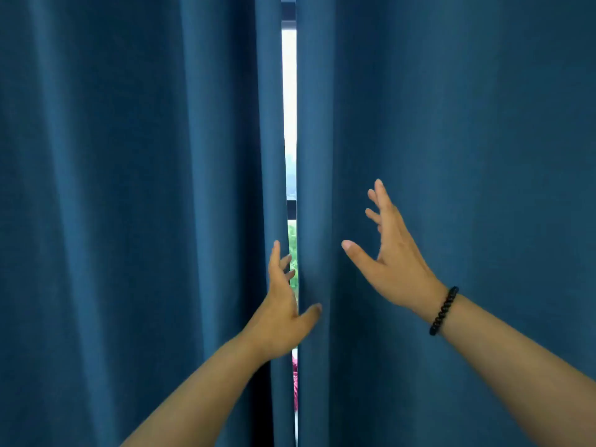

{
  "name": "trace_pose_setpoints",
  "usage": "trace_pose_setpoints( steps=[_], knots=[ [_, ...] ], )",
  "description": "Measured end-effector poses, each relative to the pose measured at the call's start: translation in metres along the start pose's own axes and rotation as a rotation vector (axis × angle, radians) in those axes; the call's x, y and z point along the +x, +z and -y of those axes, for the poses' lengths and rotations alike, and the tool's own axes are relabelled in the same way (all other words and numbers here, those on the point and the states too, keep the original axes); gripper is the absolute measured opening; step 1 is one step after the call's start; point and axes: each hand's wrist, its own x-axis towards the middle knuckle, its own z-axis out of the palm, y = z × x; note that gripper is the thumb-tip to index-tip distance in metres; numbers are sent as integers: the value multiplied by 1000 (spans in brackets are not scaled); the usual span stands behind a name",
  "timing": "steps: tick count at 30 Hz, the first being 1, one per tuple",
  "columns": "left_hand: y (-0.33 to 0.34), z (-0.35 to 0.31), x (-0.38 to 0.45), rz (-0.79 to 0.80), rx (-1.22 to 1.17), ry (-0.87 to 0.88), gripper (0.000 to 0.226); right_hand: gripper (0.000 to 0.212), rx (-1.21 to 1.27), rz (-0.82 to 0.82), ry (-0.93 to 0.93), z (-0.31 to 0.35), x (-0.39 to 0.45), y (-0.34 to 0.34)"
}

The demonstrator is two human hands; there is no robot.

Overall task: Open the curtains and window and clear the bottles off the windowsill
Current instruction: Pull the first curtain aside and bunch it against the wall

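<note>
Two curtains: left curtain and right curtain hang almost shut; we judge opening them is the step in hand.
Gap: a narrow slit shows the window; sill and bottles we cannot see.
Left hand: fingers spread, slipped into the slit at the left curtain's edge.
Right hand: fingers apart, holding nothing, before the right curtain.
Next: we would grip each inner edge and draw outward; both sides look free.
</note>
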Motion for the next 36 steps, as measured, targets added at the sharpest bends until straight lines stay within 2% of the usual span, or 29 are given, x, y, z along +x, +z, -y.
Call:
trace_pose_setpoints(
  steps=[4,9,14,16,21,23,25,28,30,32,34,36],
  knots=[
    [12,37,38,9,-24,46,115,91,24,-92,38,-17,33,36],
    [27,73,78,83,-204,15,119,92,8,-159,115,-39,44,71],
    [51,85,96,132,-137,31,121,101,2,-150,187,-45,52,81],
    [64,84,102,155,-113,84,120,88,-27,-173,215,-46,54,77],
    [99,72,119,196,-123,128,127,22,-269,-305,171,-58,51,59],
    [118,66,128,202,-160,139,132,19,-341,-333,168,-68,48,45],
    [133,61,133,196,-190,123,132,29,-381,-408,148,-77,46,31],
    [153,54,139,198,-196,118,134,72,-606,-569,119,-92,43,12],
    [166,51,143,224,-190,130,134,104,-678,-622,249,-99,44,3],
    [179,47,148,259,-199,171,134,125,-666,-636,366,-106,47,-5],
    [190,42,155,284,-204,194,135,134,-602,-623,397,-113,49,-13],
    [201,36,162,311,-212,198,131,132,-411,-590,374,-121,52,-24]
  ],
)
